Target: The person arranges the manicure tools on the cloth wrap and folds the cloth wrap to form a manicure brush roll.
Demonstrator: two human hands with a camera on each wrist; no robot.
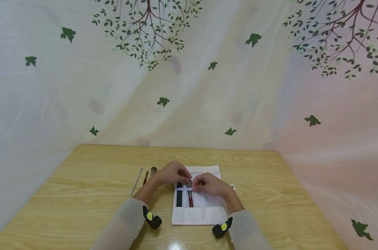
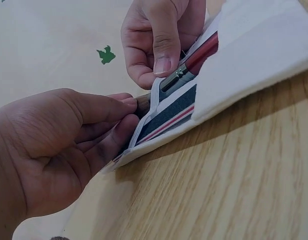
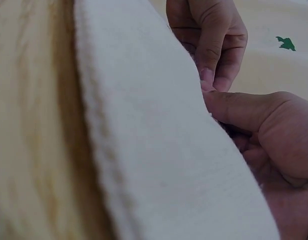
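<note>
A white cloth brush roll (image 1: 204,216) lies unfolded on the table, a pale elastic band (image 2: 155,95) crossing it. A makeup brush with a red handle (image 2: 201,54) passes under that band, its lower end in the roll's pocket. My left hand (image 2: 54,150) pinches the brush's brown bristle head (image 2: 143,103) between thumb and fingers. Opposite it, my right hand (image 1: 210,184) has its thumb and curled fingers on the elastic band beside the brush. To the left, a flat black strip (image 1: 179,198) is also under the band. Cloth hides the right fingertips in the right wrist view.
Left of the roll on the wooden table (image 1: 67,201) lie a thin pale stick (image 1: 136,181), a slim red-brown tool (image 1: 145,177) and a dark-headed brush (image 1: 153,170). A small white item (image 1: 233,187) shows past my right wrist. A leaf-patterned curtain (image 1: 189,86) hangs behind.
</note>
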